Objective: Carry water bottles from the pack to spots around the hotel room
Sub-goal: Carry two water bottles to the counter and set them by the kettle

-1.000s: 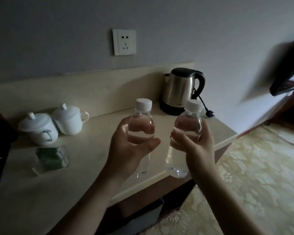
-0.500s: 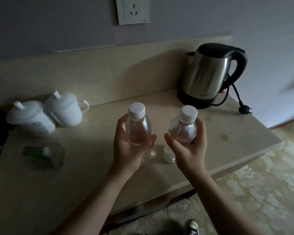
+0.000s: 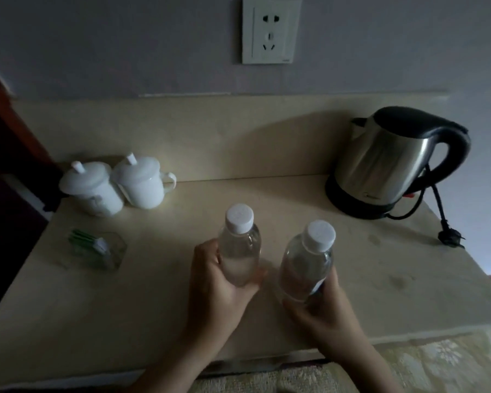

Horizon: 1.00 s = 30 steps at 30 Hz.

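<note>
Two small clear water bottles with white caps are over the middle of a beige counter (image 3: 352, 293). My left hand (image 3: 216, 290) grips the left water bottle (image 3: 240, 251) around its lower half, and it stands upright. My right hand (image 3: 321, 307) grips the right water bottle (image 3: 306, 265) from below, and it leans a little to the right. Whether either bottle's base touches the counter is hidden by my hands. The bottle pack is not in view.
A steel kettle (image 3: 386, 165) with a black handle stands at the back right, its unplugged cord and plug (image 3: 449, 239) trailing along the right edge. Two white lidded cups (image 3: 116, 185) sit at the back left. A clear holder of green sachets (image 3: 97, 251) lies left. A wall socket (image 3: 271, 29) is above.
The view has closed in on the counter. Both hands have lowered the bottles toward the countertop, and the right bottle now tilts more.
</note>
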Motion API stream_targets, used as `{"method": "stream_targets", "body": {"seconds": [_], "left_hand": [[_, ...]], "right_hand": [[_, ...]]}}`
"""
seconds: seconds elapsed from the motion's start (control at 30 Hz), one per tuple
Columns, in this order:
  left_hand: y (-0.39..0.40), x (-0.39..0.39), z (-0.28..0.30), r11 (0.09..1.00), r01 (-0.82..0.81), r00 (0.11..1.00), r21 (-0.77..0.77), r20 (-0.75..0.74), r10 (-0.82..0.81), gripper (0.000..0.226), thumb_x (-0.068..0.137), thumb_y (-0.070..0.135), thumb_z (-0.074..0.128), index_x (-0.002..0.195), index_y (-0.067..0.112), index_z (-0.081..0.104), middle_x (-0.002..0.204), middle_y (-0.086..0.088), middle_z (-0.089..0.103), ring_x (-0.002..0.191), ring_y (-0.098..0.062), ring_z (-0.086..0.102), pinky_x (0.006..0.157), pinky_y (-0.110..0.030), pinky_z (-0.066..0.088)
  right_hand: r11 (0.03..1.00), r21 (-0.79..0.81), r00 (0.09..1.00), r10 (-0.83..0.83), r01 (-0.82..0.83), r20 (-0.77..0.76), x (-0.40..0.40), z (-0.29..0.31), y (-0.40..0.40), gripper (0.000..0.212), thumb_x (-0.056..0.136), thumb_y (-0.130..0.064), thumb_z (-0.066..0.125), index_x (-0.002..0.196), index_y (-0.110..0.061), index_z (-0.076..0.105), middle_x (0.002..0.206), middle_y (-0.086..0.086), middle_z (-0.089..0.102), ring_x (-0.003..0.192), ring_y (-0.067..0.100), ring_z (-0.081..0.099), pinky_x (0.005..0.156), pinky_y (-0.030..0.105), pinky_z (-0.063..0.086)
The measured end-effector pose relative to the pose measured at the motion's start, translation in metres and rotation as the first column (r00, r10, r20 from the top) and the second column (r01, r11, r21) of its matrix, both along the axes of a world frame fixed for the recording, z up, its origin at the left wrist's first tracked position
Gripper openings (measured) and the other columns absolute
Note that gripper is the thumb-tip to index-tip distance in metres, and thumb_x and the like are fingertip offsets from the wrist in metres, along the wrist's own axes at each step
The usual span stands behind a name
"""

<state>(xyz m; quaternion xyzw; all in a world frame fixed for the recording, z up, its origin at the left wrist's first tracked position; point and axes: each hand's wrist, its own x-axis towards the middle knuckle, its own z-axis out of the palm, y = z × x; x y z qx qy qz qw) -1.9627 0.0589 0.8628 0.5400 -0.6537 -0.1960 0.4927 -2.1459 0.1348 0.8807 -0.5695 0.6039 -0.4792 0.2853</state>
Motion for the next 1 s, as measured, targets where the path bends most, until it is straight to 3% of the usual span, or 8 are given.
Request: {"method": "stream_targets", "body": {"seconds": [0.13,0.27,0.37,0.47,0.7,0.8,0.87,1.0], "left_hand": [[-0.011,0.005,-0.008,0.999,0.018,1.0,0.043,0.022,-0.019,0.063,0.051,0.057,0.084,0.102,0.034,0.055,0.089,0.009,0.067,0.078,-0.01,0.067,0.065,-0.027,0.053],[-0.035,0.012,-0.005,0.98,0.142,0.986,0.139,-0.112,-0.127,0.081,0.055,0.051,0.086,0.122,0.036,0.043,0.101,0.007,0.072,0.087,-0.013,0.072,0.071,-0.036,0.059],[-0.065,0.02,0.004,0.951,0.259,0.962,0.168,-0.132,-0.239,0.06,0.06,0.051,0.083,0.108,0.04,0.05,0.097,0.014,0.072,0.083,-0.003,0.071,0.067,-0.025,0.057],[-0.095,0.018,0.009,0.924,0.35,0.929,0.156,-0.185,-0.32,0.047,0.064,0.044,0.081,0.103,0.045,0.056,0.096,0.013,0.071,0.083,0.0,0.068,0.068,-0.015,0.051],[-0.139,0.0,0.002,0.939,0.303,0.946,0.163,-0.168,-0.276,0.058,0.056,0.046,0.086,0.102,0.053,0.051,0.104,0.016,0.07,0.096,0.001,0.068,0.082,-0.026,0.055],[-0.152,-0.003,0.0,0.932,0.328,0.935,0.152,-0.194,-0.297,0.05,0.063,0.041,0.082,0.107,0.042,0.058,0.105,0.013,0.073,0.098,-0.006,0.069,0.086,-0.034,0.056],[-0.158,-0.005,-0.001,0.926,0.347,0.923,0.148,-0.227,-0.31,0.057,0.066,0.042,0.078,0.117,0.035,0.055,0.113,0.012,0.07,0.105,-0.003,0.066,0.09,-0.027,0.052],[-0.168,-0.012,-0.004,0.935,0.317,0.934,0.159,-0.224,-0.279,0.058,0.067,0.046,0.081,0.114,0.049,0.047,0.114,0.015,0.067,0.109,-0.004,0.063,0.09,-0.029,0.05]], "right_hand": [[0.998,0.043,0.992,-0.034,0.04,-0.126,-0.003,-0.001,-0.008,0.063,0.063,-0.061,0.07,0.117,-0.061,0.04,0.097,-0.022,0.071,0.09,0.008,0.071,0.07,0.029,0.056],[0.996,0.036,0.984,-0.079,0.085,-0.16,-0.006,0.002,-0.031,0.059,0.064,-0.058,0.072,0.112,-0.065,0.039,0.098,-0.02,0.071,0.086,0.002,0.069,0.068,0.03,0.057],[0.99,0.031,0.972,-0.132,0.141,-0.195,-0.009,0.002,-0.057,0.057,0.064,-0.058,0.074,0.109,-0.06,0.038,0.101,-0.021,0.069,0.088,0.0,0.067,0.068,0.023,0.054],[0.979,0.038,0.952,-0.187,0.202,-0.243,-0.01,0.001,-0.087,0.059,0.063,-0.058,0.075,0.107,-0.053,0.034,0.101,-0.018,0.064,0.09,0.008,0.065,0.07,0.03,0.055],[0.953,-0.036,0.899,-0.297,0.302,-0.323,-0.004,0.0,-0.151,0.057,0.071,-0.051,0.079,0.094,-0.03,0.031,0.089,-0.007,0.05,0.09,0.026,0.062,0.064,0.031,0.04],[0.953,-0.007,0.905,-0.291,0.304,-0.31,-0.003,0.001,-0.164,0.054,0.074,-0.052,0.074,0.095,-0.035,0.027,0.09,-0.009,0.053,0.081,0.018,0.059,0.063,0.029,0.038],[0.958,-0.013,0.915,-0.277,0.286,-0.293,-0.005,-0.001,-0.164,0.051,0.075,-0.048,0.071,0.097,-0.04,0.026,0.088,-0.015,0.051,0.078,0.012,0.054,0.065,0.028,0.039],[0.964,-0.038,0.921,-0.263,0.263,-0.287,-0.008,-0.006,-0.167,0.048,0.076,-0.043,0.072,0.106,-0.036,0.035,0.093,-0.012,0.057,0.08,0.011,0.058,0.066,0.026,0.04]]}}
